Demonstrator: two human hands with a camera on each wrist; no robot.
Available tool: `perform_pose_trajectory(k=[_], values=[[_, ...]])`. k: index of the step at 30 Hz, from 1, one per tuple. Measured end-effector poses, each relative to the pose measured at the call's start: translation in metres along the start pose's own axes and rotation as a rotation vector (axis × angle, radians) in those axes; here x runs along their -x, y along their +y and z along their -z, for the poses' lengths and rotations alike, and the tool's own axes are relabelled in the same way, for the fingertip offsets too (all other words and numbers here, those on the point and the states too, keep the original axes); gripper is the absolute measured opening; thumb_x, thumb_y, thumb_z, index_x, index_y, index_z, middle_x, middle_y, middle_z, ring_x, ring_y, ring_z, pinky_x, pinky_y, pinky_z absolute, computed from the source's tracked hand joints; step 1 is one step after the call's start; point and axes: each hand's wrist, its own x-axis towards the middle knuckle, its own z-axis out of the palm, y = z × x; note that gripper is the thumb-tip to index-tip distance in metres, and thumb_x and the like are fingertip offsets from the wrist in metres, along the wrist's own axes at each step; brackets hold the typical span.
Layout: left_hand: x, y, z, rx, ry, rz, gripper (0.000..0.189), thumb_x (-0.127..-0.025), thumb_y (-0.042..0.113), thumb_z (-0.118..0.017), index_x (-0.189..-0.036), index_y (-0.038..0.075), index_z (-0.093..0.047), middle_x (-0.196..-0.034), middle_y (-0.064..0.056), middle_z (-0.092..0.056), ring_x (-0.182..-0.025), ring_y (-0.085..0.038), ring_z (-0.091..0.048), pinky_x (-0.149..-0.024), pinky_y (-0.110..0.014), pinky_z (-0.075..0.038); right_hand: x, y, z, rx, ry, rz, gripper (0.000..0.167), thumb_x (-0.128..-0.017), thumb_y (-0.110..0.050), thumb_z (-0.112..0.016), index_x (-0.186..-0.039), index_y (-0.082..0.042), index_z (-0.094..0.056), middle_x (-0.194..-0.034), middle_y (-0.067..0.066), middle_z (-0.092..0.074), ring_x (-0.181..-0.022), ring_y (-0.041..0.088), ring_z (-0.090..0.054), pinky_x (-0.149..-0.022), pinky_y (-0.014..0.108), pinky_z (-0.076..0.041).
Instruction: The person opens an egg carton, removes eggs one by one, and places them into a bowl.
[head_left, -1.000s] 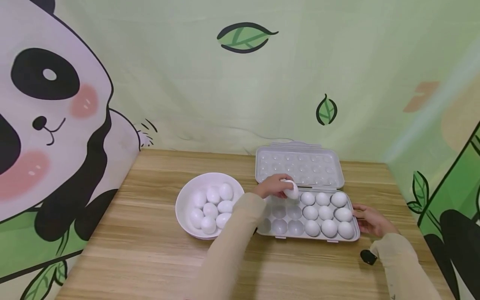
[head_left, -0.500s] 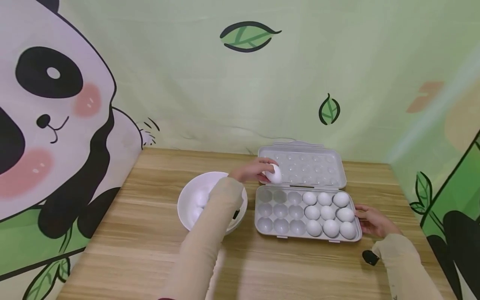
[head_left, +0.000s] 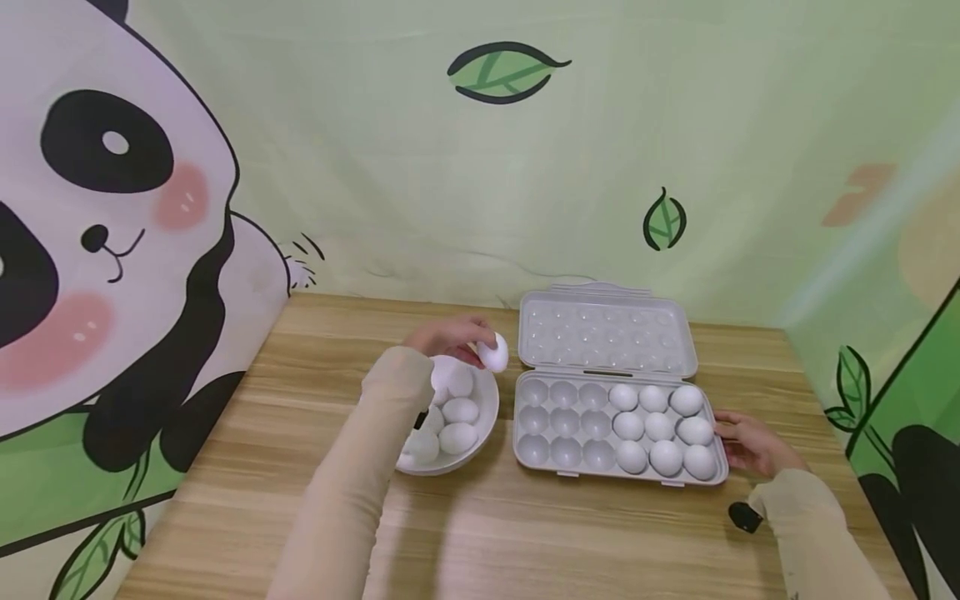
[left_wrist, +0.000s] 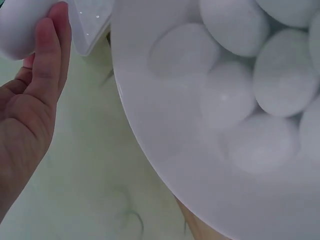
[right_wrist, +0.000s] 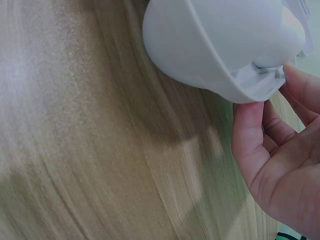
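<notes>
In the head view my left hand [head_left: 446,336] pinches a white egg [head_left: 493,353] in the air above the far right rim of the white bowl [head_left: 489,417]. Several more white eggs [head_left: 457,437] lie in that bowl, partly covered by my left sleeve. The left wrist view has the held egg [left_wrist: 17,30] at its top left corner, cut off by the edge. To the right sits a pale egg box [head_left: 566,422], its right half filled with eggs and its left cups bare. My right hand [right_wrist: 285,165] grips the box's right end, thumb on the rim and fingers underneath.
The box's lid [head_left: 607,333] lies folded back towards the curtain [head_left: 390,167] printed with a panda and leaves. Wooden tabletop [head_left: 495,533] shows in front of bowl and box. A small black object [head_left: 745,517] is at the right sleeve.
My left hand has moved left with the egg, from over the egg box's bare cups to the bowl's far right rim. My right hand stays on the box's end.
</notes>
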Motion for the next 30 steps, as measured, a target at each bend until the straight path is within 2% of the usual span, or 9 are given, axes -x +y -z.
perform_pose_trajectory(k=[2,5,9,12,14,21,23,28,30], values=[[-0.001,-0.003,0.005,-0.109,-0.023,-0.032,0.026,-0.079,0.019,-0.054,-0.099,0.005,-0.047,-0.096,-0.007,-0.053,-0.078,-0.02,-0.057,-0.077,-0.031,-0.047,0.0,0.001,0.0,-0.013,-0.005,0.002,0.041,-0.085,-0.022,-0.057,-0.122,-0.011,-0.043,-0.077,-0.007,-0.057,-0.071,0.008,-0.054,-0.064,0.024,-0.048],[0.009,0.002,0.005,-0.176,-0.025,0.029,0.021,-0.079,0.016,-0.054,-0.094,0.004,-0.047,-0.089,-0.005,-0.053,-0.074,-0.018,-0.056,-0.077,-0.031,-0.048,0.0,0.001,0.0,-0.027,-0.014,0.007,0.031,-0.085,-0.021,-0.057,-0.114,-0.019,-0.048,-0.077,-0.007,-0.057,-0.071,0.008,-0.055,-0.064,0.024,-0.048],[0.013,0.002,0.003,-0.272,-0.04,0.037,0.01,-0.079,0.01,-0.053,-0.085,0.006,-0.046,-0.081,-0.001,-0.049,-0.067,-0.015,-0.055,-0.071,-0.029,-0.049,0.001,0.002,0.0,-0.041,-0.025,0.008,0.02,-0.084,-0.022,-0.059,-0.102,-0.027,-0.051,-0.077,-0.007,-0.058,-0.071,0.008,-0.056,-0.064,0.024,-0.048],[0.001,-0.011,0.004,-0.348,-0.022,0.051,0.011,-0.078,0.013,-0.056,-0.081,0.006,-0.048,-0.076,0.0,-0.05,-0.061,-0.013,-0.054,-0.063,-0.026,-0.048,0.0,0.002,0.0,-0.048,-0.03,0.006,0.019,-0.083,-0.022,-0.059,-0.099,-0.029,-0.051,-0.077,-0.007,-0.058,-0.071,0.008,-0.056,-0.065,0.024,-0.048],[-0.006,-0.021,0.004,-0.395,-0.021,0.027,0.013,-0.078,0.016,-0.057,-0.08,0.007,-0.048,-0.073,0.0,-0.051,-0.058,-0.012,-0.054,-0.058,-0.024,-0.047,0.0,0.002,0.0,-0.047,-0.032,0.007,0.021,-0.084,-0.022,-0.059,-0.102,-0.027,-0.05,-0.077,-0.007,-0.058,-0.071,0.008,-0.056,-0.065,0.024,-0.049],[-0.107,-0.113,0.039,-0.383,-0.051,-0.008,0.036,-0.069,0.03,-0.069,-0.086,0.009,-0.046,-0.072,-0.004,-0.054,-0.056,-0.016,-0.058,-0.052,-0.027,-0.049,0.0,0.002,0.0,-0.044,-0.033,0.01,0.026,-0.083,-0.023,-0.06,-0.106,-0.026,-0.05,-0.078,-0.007,-0.058,-0.072,0.008,-0.055,-0.065,0.024,-0.048],[-0.094,-0.104,0.031,-0.407,-0.013,0.027,0.037,-0.07,0.028,-0.069,-0.09,0.007,-0.048,-0.076,-0.005,-0.054,-0.058,-0.017,-0.058,-0.056,-0.028,-0.049,0.0,0.002,0.0,-0.04,-0.032,0.01,0.023,-0.082,-0.024,-0.061,-0.102,-0.029,-0.05,-0.077,-0.008,-0.058,-0.071,0.008,-0.055,-0.065,0.024,-0.048],[-0.025,-0.054,-0.001,-0.493,0.099,0.079,0.03,-0.076,0.018,-0.062,-0.097,0.0,-0.05,-0.083,-0.007,-0.054,-0.062,-0.016,-0.056,-0.063,-0.026,-0.048,0.0,0.001,-0.001,-0.037,-0.037,0.012,0.02,-0.081,-0.025,-0.062,-0.097,-0.032,-0.05,-0.077,-0.008,-0.058,-0.07,0.007,-0.056,-0.064,0.023,-0.048],[-0.01,-0.045,-0.009,-0.515,0.132,0.067,0.028,-0.076,0.016,-0.06,-0.096,-0.001,-0.05,-0.082,-0.006,-0.053,-0.062,-0.015,-0.056,-0.065,-0.025,-0.048,0.0,0.001,-0.001,-0.04,-0.039,0.013,0.022,-0.082,-0.024,-0.061,-0.1,-0.03,-0.05,-0.077,-0.008,-0.058,-0.07,0.007,-0.056,-0.064,0.023,-0.048]])
